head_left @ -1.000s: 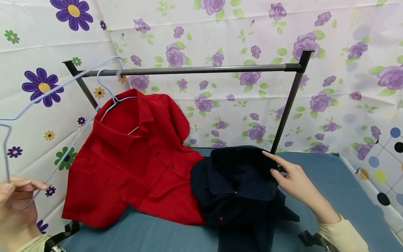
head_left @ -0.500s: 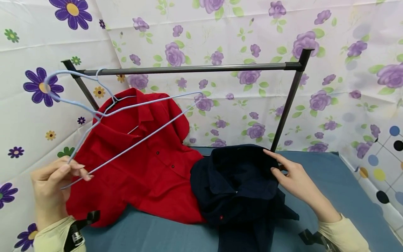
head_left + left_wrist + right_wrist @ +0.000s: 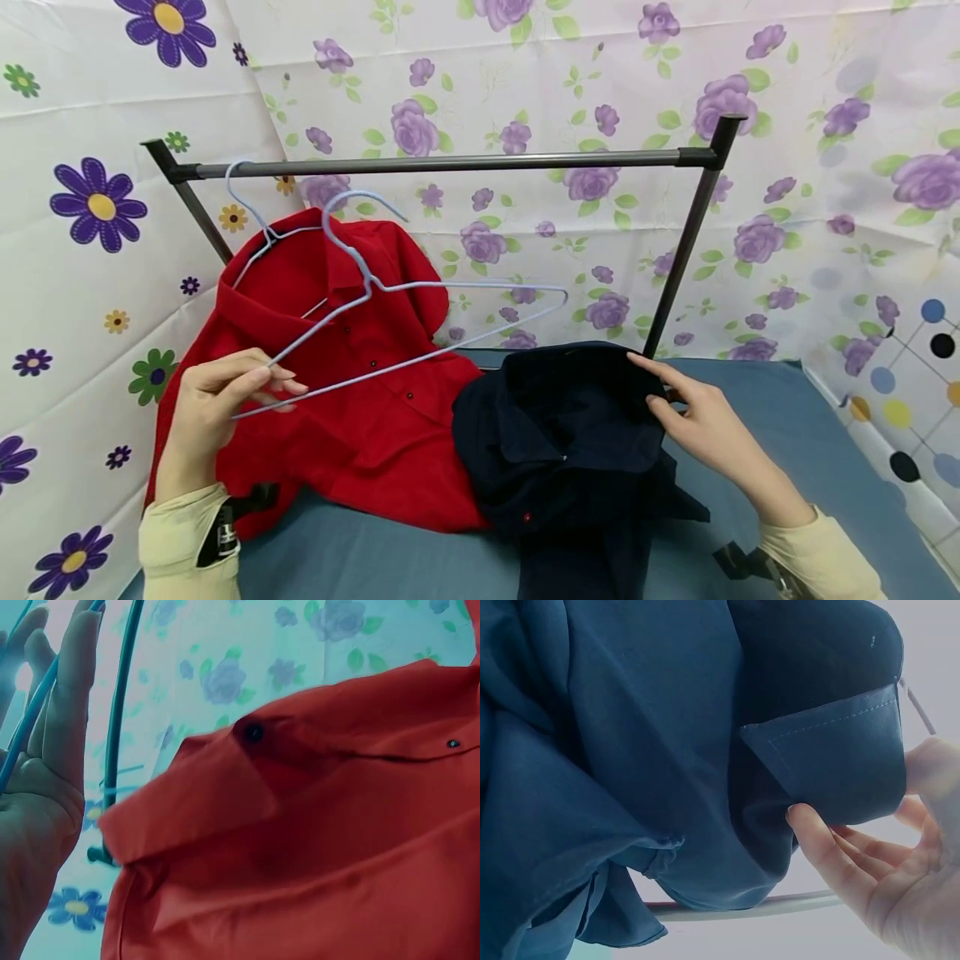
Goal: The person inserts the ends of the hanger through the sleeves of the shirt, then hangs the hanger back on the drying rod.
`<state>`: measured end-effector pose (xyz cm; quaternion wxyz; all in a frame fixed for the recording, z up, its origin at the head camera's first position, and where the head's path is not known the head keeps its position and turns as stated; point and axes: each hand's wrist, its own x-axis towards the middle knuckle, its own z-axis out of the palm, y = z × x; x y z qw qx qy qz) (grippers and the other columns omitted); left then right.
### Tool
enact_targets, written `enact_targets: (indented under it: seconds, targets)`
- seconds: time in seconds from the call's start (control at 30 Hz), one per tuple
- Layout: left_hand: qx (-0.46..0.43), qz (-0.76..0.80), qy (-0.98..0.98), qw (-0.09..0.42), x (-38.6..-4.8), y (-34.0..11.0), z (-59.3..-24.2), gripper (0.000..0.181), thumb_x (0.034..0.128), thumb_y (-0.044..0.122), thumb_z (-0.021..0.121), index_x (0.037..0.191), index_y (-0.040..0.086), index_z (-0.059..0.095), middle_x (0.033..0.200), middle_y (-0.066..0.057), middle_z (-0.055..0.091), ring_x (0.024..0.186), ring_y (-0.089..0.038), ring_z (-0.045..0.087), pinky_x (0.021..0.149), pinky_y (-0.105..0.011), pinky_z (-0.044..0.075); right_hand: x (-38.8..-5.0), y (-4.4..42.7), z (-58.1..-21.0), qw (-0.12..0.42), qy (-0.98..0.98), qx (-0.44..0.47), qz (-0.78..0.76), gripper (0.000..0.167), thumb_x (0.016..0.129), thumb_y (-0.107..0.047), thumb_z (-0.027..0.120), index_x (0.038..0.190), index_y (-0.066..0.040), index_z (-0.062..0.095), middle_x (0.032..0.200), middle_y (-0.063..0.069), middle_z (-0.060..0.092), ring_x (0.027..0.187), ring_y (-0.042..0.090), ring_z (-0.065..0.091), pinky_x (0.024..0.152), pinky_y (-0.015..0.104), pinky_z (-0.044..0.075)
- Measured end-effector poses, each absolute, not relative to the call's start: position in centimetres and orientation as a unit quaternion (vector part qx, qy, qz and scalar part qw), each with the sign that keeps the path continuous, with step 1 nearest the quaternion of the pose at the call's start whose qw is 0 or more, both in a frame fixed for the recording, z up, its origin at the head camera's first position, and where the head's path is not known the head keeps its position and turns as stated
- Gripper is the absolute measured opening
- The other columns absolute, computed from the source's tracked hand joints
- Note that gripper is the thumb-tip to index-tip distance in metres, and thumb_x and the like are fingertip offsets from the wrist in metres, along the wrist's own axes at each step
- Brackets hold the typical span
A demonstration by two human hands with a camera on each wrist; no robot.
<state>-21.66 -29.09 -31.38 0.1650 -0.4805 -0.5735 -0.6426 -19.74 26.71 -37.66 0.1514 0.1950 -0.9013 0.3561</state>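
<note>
My left hand [image 3: 213, 404] grips one corner of a light blue wire hanger [image 3: 465, 285]. The hanger tilts in front of the red shirt [image 3: 360, 467], its hook upward and its far corner pointing at the navy shirt [image 3: 555, 500]. With thumb and fingers my right hand [image 3: 708, 425] holds the navy shirt's collar [image 3: 840, 761], keeping the neck opening spread. In the left wrist view the hanger's wire [image 3: 34, 705] crosses my fingers, beside the red collar [image 3: 187, 810]. The red shirt is on another blue hanger [image 3: 268, 235] hooked over the rail [image 3: 450, 164].
A dark metal rack post [image 3: 686, 250] stands behind my right hand, the other post [image 3: 198, 212] at the left. Blue cloth [image 3: 375, 562] covers the table under both shirts. Flowered sheets [image 3: 525, 83] hang close behind and at the left.
My left hand has brought the hanger in from the left edge, rightward across the red shirt, turning its hook upward. My right hand has stayed on the navy collar.
</note>
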Motion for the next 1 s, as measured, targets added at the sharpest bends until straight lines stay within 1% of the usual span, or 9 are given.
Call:
enact_targets:
  seconds: [0.13, 0.23, 0.33, 0.37, 0.47, 0.6, 0.7, 0.87, 1.0]
  targets:
    - [-0.475, -0.616, -0.612, 0.143, -21.9, -28.4, -31.4, 0.034, 0.0935, -0.025, 0.036, 0.102, -0.017, 0.068, 0.094, -0.021, 0.073, 0.084, -0.027, 0.075, 0.070, -0.030, 0.059, -19.6, 26.7, -37.6, 0.151, -0.901, 0.195, 0.358, 0.054, 0.104, -0.012, 0.054, 0.154, -0.032, 0.043, 0.133, 0.021, 0.061, 0.088, 0.028, 0.065, 0.038, 0.028, 0.036]
    - [-0.461, -0.600, -0.640, 0.133, -22.0, -27.7, -31.3, 0.034, 0.0931, -0.025, 0.039, 0.103, -0.015, 0.069, 0.093, -0.019, 0.074, 0.082, -0.024, 0.075, 0.070, -0.029, 0.059, -19.6, 26.6, -37.4, 0.150, -0.901, 0.193, 0.359, 0.054, 0.104, -0.012, 0.054, 0.153, -0.031, 0.043, 0.123, 0.019, 0.065, 0.093, 0.031, 0.067, 0.038, 0.029, 0.036]
    - [-0.443, -0.581, -0.671, 0.123, -22.0, -27.0, -31.1, 0.033, 0.0928, -0.023, 0.043, 0.101, -0.011, 0.072, 0.092, -0.015, 0.075, 0.079, -0.022, 0.074, 0.069, -0.027, 0.058, -19.5, 26.6, -37.2, 0.149, -0.902, 0.191, 0.357, 0.054, 0.104, -0.013, 0.054, 0.154, -0.032, 0.043, 0.098, 0.014, 0.066, 0.096, 0.033, 0.067, 0.038, 0.029, 0.035]
    - [-0.438, -0.575, -0.681, 0.118, -21.9, -26.8, -31.1, 0.032, 0.0930, -0.023, 0.044, 0.101, -0.010, 0.072, 0.091, -0.014, 0.075, 0.078, -0.022, 0.074, 0.068, -0.027, 0.058, -19.5, 26.6, -37.2, 0.149, -0.903, 0.190, 0.356, 0.054, 0.104, -0.013, 0.054, 0.154, -0.033, 0.043, 0.093, 0.012, 0.065, 0.096, 0.034, 0.068, 0.039, 0.029, 0.035]
    - [-0.422, -0.554, -0.711, 0.096, -21.9, -26.0, -31.0, 0.030, 0.0947, -0.019, 0.047, 0.101, -0.006, 0.074, 0.087, -0.014, 0.074, 0.077, -0.023, 0.074, 0.066, -0.028, 0.058, -19.5, 26.6, -37.0, 0.151, -0.903, 0.192, 0.353, 0.054, 0.104, -0.013, 0.054, 0.154, -0.033, 0.042, 0.097, 0.015, 0.066, 0.097, 0.035, 0.067, 0.038, 0.029, 0.035]
    - [-0.396, -0.517, -0.756, 0.070, -22.2, -24.9, -30.9, 0.027, 0.0982, -0.011, 0.052, 0.100, 0.001, 0.076, 0.081, -0.012, 0.073, 0.077, -0.024, 0.074, 0.065, -0.029, 0.058, -19.5, 26.7, -36.8, 0.158, -0.901, 0.198, 0.351, 0.055, 0.104, -0.011, 0.054, 0.154, -0.032, 0.043, 0.127, 0.022, 0.063, 0.096, 0.034, 0.067, 0.038, 0.029, 0.035]
    - [-0.382, -0.493, -0.779, 0.058, -22.7, -24.1, -31.0, 0.024, 0.0997, -0.004, 0.055, 0.099, 0.006, 0.077, 0.079, -0.009, 0.072, 0.077, -0.024, 0.074, 0.065, -0.030, 0.058, -19.5, 26.7, -36.6, 0.160, -0.901, 0.201, 0.349, 0.055, 0.104, -0.011, 0.054, 0.154, -0.031, 0.043, 0.132, 0.023, 0.060, 0.096, 0.034, 0.067, 0.039, 0.029, 0.035]
    - [-0.363, -0.496, -0.788, 0.031, -23.4, -22.7, -31.6, 0.020, 0.1013, 0.003, 0.057, 0.101, 0.009, 0.077, 0.082, -0.008, 0.073, 0.078, -0.026, 0.074, 0.066, -0.035, 0.059, -19.5, 26.6, -36.4, 0.162, -0.902, 0.205, 0.343, 0.055, 0.103, -0.010, 0.054, 0.153, -0.029, 0.044, 0.129, 0.021, 0.062, 0.088, 0.027, 0.065, 0.039, 0.028, 0.036]
    - [-0.355, -0.510, -0.784, 0.005, -23.9, -21.5, -32.0, 0.019, 0.1026, 0.008, 0.057, 0.102, 0.008, 0.076, 0.087, -0.009, 0.075, 0.080, -0.028, 0.075, 0.069, -0.039, 0.060, -19.3, 26.6, -36.0, 0.165, -0.905, 0.207, 0.334, 0.054, 0.103, -0.010, 0.054, 0.153, -0.029, 0.045, 0.124, 0.020, 0.065, 0.067, 0.016, 0.055, 0.039, 0.028, 0.036]
